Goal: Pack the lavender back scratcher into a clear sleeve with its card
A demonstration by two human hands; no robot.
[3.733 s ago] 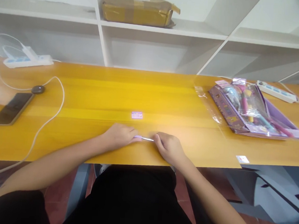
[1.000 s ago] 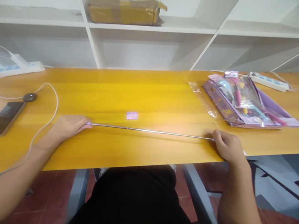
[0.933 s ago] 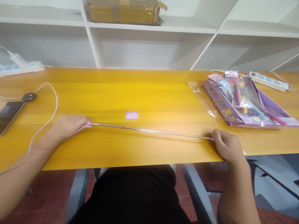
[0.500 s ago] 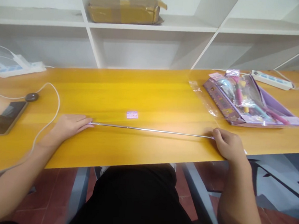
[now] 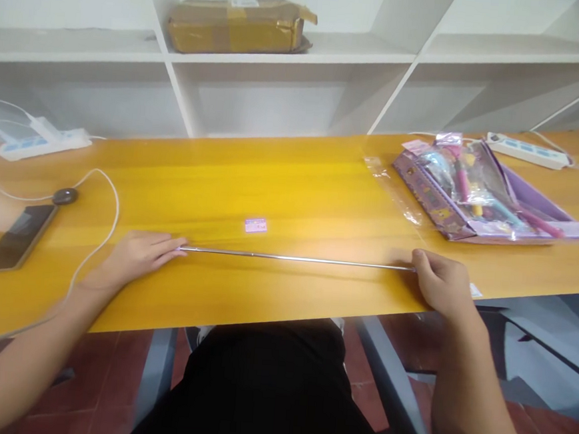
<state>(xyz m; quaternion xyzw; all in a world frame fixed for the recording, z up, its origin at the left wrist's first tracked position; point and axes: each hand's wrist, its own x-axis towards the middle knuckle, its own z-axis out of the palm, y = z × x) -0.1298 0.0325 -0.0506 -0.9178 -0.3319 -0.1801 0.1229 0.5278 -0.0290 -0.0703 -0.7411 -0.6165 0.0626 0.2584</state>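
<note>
A long, thin, shiny metal rod, jointed like a telescopic one, stretches level between my two hands above the yellow table. My left hand pinches its left end, where a bit of purple shows at the fingertips. The right end is gripped by my right hand, thumb on top; the fingers there hide that end. Just beyond the rod lies a small pink and purple card.
At right sits a purple display box of wrapped, colourful items, with clear plastic film beside it. Left are a phone, a white cable, a round black piece and a power strip. A taped parcel rests on the shelf.
The view has tilted a little. My left hand has shifted slightly right and nearer to me; the rod stays held at both ends and looks slightly shorter.
</note>
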